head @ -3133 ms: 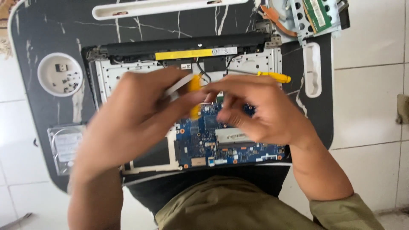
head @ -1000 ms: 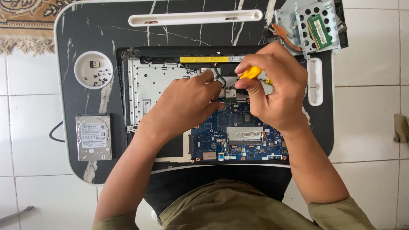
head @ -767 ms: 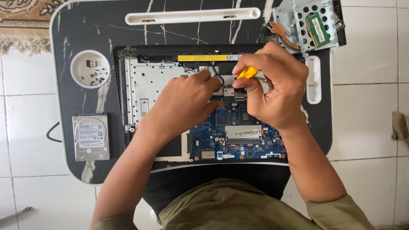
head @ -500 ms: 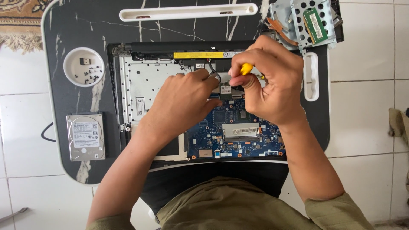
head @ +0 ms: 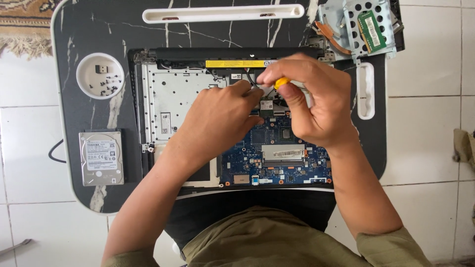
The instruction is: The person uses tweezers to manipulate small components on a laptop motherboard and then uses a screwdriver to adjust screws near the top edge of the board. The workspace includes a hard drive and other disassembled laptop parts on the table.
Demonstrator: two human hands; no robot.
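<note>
Head view, the only one: the right hand (head: 316, 106) was closed around a yellow-handled screwdriver (head: 282, 82), thumb and curled fingers clamped on the grip, the shaft hidden under the knuckles. Just left of those fingers the left hand (head: 222, 116) lay palm-down on the opened laptop chassis (head: 168, 106), its fingertips (head: 245, 88) drawn together at a small white-labelled card (head: 267, 105) and some thin black cables; whether they pinched anything could not be told. Below both sets of fingers sat the blue motherboard (head: 277, 160), still seated in the chassis. Just above the fingers ran the black battery with its yellow label (head: 237, 64). Well to the left of the left hand, a round white cup recess (head: 81, 81) in the dark marble-pattern lap table (head: 84, 39) held loose screws, and a bare hard drive (head: 101, 157) lay below it. Up and right of the right hand, a metal bracket with a green memory module (head: 372, 29) rested at the table's corner. Judged step: working a fastener or connector near the small card at the board's upper edge. The next move would likely call for a steady tip, square on the screw head, cables held aside, and light downward pressure to avoid slipping onto the board.
</note>
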